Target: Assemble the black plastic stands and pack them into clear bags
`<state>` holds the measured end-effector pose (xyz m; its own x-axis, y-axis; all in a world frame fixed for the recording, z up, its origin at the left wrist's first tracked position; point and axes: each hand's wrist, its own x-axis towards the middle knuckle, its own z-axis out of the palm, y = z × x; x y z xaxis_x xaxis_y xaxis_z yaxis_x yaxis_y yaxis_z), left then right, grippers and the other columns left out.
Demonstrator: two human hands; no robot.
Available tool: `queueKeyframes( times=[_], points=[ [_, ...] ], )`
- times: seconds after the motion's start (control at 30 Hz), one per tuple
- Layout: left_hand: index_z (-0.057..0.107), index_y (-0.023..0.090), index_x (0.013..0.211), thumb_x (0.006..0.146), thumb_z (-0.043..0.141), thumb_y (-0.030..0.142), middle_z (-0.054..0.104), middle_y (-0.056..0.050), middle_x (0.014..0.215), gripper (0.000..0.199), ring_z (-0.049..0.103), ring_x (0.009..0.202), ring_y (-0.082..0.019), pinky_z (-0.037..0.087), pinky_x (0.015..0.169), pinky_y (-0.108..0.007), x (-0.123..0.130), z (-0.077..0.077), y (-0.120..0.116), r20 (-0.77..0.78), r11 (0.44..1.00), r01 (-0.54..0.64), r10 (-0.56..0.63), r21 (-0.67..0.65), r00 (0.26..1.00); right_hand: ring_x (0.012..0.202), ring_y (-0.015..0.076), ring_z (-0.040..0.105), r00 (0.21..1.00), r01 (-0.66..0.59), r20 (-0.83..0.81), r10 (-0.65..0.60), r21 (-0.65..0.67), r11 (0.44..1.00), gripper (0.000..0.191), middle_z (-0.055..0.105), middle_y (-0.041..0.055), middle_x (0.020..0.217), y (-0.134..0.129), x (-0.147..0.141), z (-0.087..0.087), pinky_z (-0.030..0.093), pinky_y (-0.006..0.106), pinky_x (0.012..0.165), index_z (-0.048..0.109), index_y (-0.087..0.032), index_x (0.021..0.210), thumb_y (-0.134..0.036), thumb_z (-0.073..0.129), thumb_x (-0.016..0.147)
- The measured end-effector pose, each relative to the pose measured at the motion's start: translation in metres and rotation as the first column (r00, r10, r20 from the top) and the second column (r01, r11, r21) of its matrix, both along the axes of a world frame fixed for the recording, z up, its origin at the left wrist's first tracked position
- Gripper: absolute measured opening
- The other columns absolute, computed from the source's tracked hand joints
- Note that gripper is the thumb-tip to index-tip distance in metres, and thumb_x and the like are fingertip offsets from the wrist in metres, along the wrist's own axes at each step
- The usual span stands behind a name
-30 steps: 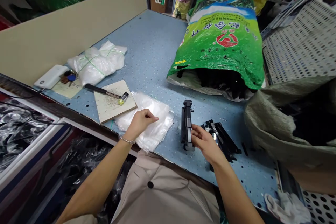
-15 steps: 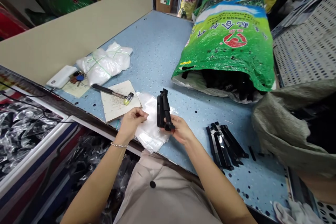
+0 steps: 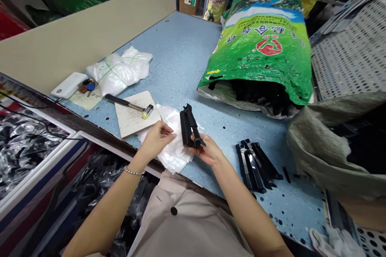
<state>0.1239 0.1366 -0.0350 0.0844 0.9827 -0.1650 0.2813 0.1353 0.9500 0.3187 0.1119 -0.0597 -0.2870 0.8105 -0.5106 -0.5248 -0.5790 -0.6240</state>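
Note:
My right hand (image 3: 208, 151) is closed around the lower end of a pair of long black plastic pieces (image 3: 188, 126), held tilted above the table edge. Just left of them my left hand (image 3: 157, 139) hovers over a stack of clear plastic bags (image 3: 173, 154), its thumb and fingertips drawn together. Whether a bag's edge is pinched there I cannot make out. More black pieces with shiny strips (image 3: 256, 164) lie side by side on the blue table (image 3: 181, 60), to the right of my right forearm.
A hammer (image 3: 126, 104) rests across a pale board (image 3: 132, 122) at the left. Behind it are a tied plastic bundle (image 3: 119, 70), keys (image 3: 87, 85) and a white power bank (image 3: 68, 85). A green sack (image 3: 259, 60) opens toward me; a grey-green sack (image 3: 310, 148) stands at right.
The black pieces have turned slightly in my right hand, and their lower ends look further apart. My left hand has shifted a little to the right.

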Motion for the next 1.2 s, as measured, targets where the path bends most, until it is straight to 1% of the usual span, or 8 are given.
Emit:
queueKeyframes(
  times=[0.2,0.27,0.43,0.63,0.77,0.87,1.03,1.2],
  points=[
    [0.050,0.020,0.071,0.072,0.061,0.024,0.061,0.000,0.072,0.012,0.060,0.071,-0.016,0.050,0.069,-0.031,-0.009,0.001,-0.002,0.121,0.998,-0.042,0.036,0.044,0.992,0.063,0.0158,0.068,1.000,-0.013,0.017,0.013,0.019,1.000,0.022,0.069,0.0016,0.070,0.002,-0.003,-0.003,0.052,0.021,0.049,0.065,-0.015,0.076,-0.023,0.081,0.062],
    [0.058,0.019,0.072,0.075,0.053,0.018,0.066,-0.004,0.081,0.005,0.063,0.083,-0.019,0.051,0.078,-0.036,-0.018,0.004,-0.004,-0.065,0.987,0.057,-0.048,0.152,0.997,0.061,0.0142,0.066,0.999,-0.019,0.051,0.018,0.020,1.000,0.022,0.069,0.0014,0.069,0.003,-0.001,-0.001,0.052,0.021,0.049,0.067,-0.014,0.077,-0.024,0.081,0.063],
    [0.070,0.018,0.099,0.079,0.040,0.011,0.068,-0.010,0.107,0.037,0.063,0.101,-0.024,0.050,0.091,-0.041,-0.027,0.005,-0.013,-0.518,0.903,0.340,-0.165,0.264,0.840,0.064,0.0117,0.066,0.999,0.033,-0.033,-0.033,0.009,0.999,0.028,0.070,0.0002,0.076,-0.017,0.013,0.009,0.054,0.018,0.052,0.068,-0.017,0.090,-0.025,0.079,0.067],
    [0.057,0.015,0.127,0.085,0.044,0.018,0.054,-0.014,0.134,0.045,0.060,0.110,-0.024,0.051,0.093,-0.039,-0.021,-0.002,-0.019,-0.472,0.927,0.220,-0.054,0.303,0.880,0.071,0.0082,0.068,0.850,-0.324,-0.475,0.229,-0.128,0.937,0.043,0.069,0.0071,0.086,-0.056,0.009,0.001,0.055,0.009,0.061,0.061,-0.007,0.106,-0.030,0.078,0.074],
    [0.045,0.021,0.140,0.091,0.040,0.016,0.047,-0.012,0.142,0.050,0.048,0.127,-0.023,0.041,0.107,-0.041,-0.011,0.010,-0.050,-0.443,0.863,0.370,-0.198,0.344,0.874,0.069,0.0070,0.067,0.896,-0.205,-0.427,0.124,-0.150,0.967,0.038,0.068,0.0043,0.083,-0.051,-0.008,-0.005,0.055,0.008,0.060,0.062,-0.009,0.101,-0.027,0.080,0.073],
    [0.044,0.026,0.140,0.093,0.038,0.015,0.050,-0.010,0.139,0.049,0.056,0.116,-0.020,0.051,0.094,-0.033,-0.009,0.023,-0.072,-0.342,0.847,0.422,-0.311,0.324,0.887,0.062,0.0087,0.066,0.968,-0.106,-0.235,0.093,-0.044,0.993,0.031,0.068,0.0028,0.080,-0.050,-0.013,0.001,0.057,0.014,0.055,0.064,-0.011,0.097,-0.022,0.079,0.072],
    [0.049,0.029,0.134,0.092,0.044,0.016,0.052,-0.011,0.132,0.044,0.061,0.074,-0.011,0.054,0.067,-0.026,-0.019,0.019,-0.074,-0.281,0.879,0.284,-0.182,0.383,0.942,0.065,0.0027,0.062,0.864,-0.137,-0.500,0.063,-0.112,0.984,0.045,0.067,0.0007,0.083,-0.060,-0.003,0.007,0.053,0.003,0.058,0.060,-0.010,0.108,-0.028,0.080,0.071],
    [0.057,0.022,0.119,0.089,0.037,0.005,0.050,-0.012,0.136,0.040,0.057,0.115,-0.023,0.051,0.094,-0.041,-0.014,-0.003,-0.063,-0.456,0.796,0.294,-0.025,0.529,0.890,0.067,-0.0009,0.059,0.735,-0.099,-0.677,-0.033,-0.155,0.983,0.042,0.065,-0.0022,0.086,-0.067,-0.003,0.006,0.048,-0.004,0.057,0.053,-0.013,0.118,-0.025,0.070,0.081]
  ],
)
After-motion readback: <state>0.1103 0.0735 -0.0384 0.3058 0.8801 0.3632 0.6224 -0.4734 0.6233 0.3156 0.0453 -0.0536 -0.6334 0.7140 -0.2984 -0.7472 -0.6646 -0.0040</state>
